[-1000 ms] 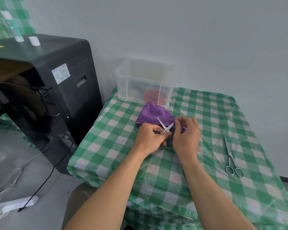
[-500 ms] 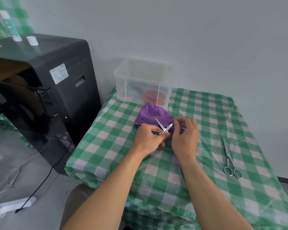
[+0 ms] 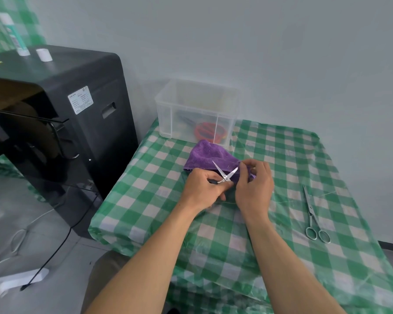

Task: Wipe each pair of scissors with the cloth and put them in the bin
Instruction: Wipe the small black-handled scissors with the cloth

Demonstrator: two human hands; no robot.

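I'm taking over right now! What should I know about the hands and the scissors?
Left hand grips the small scissors, blades open. Right hand pinches the purple cloth against one blade tip.
The clear bin at the table's far edge holds what look like orange-handled scissors, so some are done.
Left: finish wiping this pair, bin it, then wipe and bin the silver scissors lying on the right.

Black machine (image 3: 95, 132) left of checked table (image 3: 281, 155); bottle (image 3: 14, 37) atop.

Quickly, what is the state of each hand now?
Left hand: closed, holding the small scissors.
Right hand: closed, pinching the purple cloth.
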